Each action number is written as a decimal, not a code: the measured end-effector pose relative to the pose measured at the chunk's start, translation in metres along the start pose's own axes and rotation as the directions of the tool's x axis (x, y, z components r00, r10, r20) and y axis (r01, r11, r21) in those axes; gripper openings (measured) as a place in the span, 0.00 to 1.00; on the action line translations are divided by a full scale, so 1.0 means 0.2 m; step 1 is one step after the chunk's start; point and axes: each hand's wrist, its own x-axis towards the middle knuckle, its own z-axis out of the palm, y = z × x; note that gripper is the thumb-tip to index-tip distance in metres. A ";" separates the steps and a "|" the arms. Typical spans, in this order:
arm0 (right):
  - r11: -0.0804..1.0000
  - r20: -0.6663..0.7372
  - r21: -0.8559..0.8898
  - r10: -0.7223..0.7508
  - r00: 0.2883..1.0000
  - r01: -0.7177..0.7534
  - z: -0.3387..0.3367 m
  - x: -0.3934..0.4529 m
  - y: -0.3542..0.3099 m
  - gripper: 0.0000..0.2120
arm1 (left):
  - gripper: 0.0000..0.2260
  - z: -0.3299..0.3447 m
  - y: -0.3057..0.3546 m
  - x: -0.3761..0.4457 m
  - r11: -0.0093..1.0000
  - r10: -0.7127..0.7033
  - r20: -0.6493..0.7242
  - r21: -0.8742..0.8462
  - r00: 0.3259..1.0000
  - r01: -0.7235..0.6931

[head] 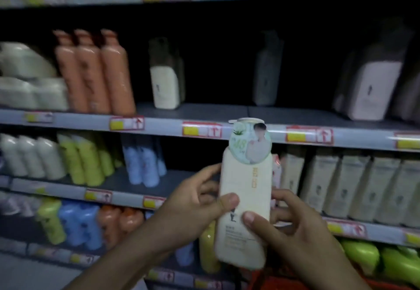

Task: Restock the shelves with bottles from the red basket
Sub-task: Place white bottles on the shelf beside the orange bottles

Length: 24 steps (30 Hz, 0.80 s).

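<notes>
Both hands are wrapped around one cream bottle (245, 198), held upright in the air in front of the shelves. The left hand (195, 212) grips it from the left side, thumb pressed flat across the front of the label and the fingers curled round behind. The right hand (293, 230) closes on it from the right, thumb tip on the front just below the left thumb, fingers hooked round the far edge. So the bottle sits pinched between the two thumbs in front and the fingers at the back, its lower half below the hands and its shoulders above them. It is tall, flat-sided and pale cream, with gold lettering down the middle, a small dark figure and fine print near the thumbs, a round paper tag (250, 144) hanging at its neck and a white cap on top. Its cap reaches level with the front edge of the middle shelf (159, 128), where a similar cream bottle (164, 87) stands further back. A bit of the red basket (268, 280) shows at the bottom edge, below the bottle.
</notes>
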 end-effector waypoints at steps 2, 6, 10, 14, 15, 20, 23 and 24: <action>0.999 -0.007 -0.020 -0.028 1.000 0.028 0.12 0.11 -0.10 0.22 | 0.27 -0.12 0.06 0.01 0.999 0.038 -0.131 0.015 0.991 -0.037; 0.979 -0.032 -0.100 -0.182 0.983 0.178 0.35 0.34 -0.27 0.20 | 0.15 -0.39 0.18 0.10 0.987 0.153 -0.254 0.079 0.955 -0.137; 0.931 -0.067 -0.132 -0.351 0.934 0.340 0.54 0.68 -0.48 0.21 | 0.15 -0.65 0.37 0.27 0.931 0.344 -0.357 0.247 0.868 -0.268; 0.892 -0.133 -0.145 -0.447 0.885 0.428 0.72 1.04 -0.63 0.25 | 0.18 -0.85 0.47 0.53 0.885 0.451 -0.444 0.336 0.774 -0.323; 0.882 -0.144 -0.161 -0.464 0.874 0.442 0.76 1.12 -0.65 0.26 | 0.18 -0.89 0.47 0.60 0.886 0.453 -0.464 0.333 0.761 -0.324; 0.858 -0.103 -0.251 -0.483 0.869 0.448 0.87 1.41 -0.64 0.24 | 0.17 -1.01 0.42 0.82 0.928 0.371 -0.572 0.268 0.732 -0.261; 0.859 -0.030 -0.253 -0.468 0.883 0.446 0.91 1.47 -0.58 0.21 | 0.17 -1.05 0.35 0.84 0.927 0.348 -0.587 0.332 0.731 -0.174; 0.865 -0.011 -0.243 -0.455 0.890 0.439 0.92 1.47 -0.55 0.19 | 0.18 -1.05 0.32 0.84 0.919 0.344 -0.588 0.370 0.732 -0.135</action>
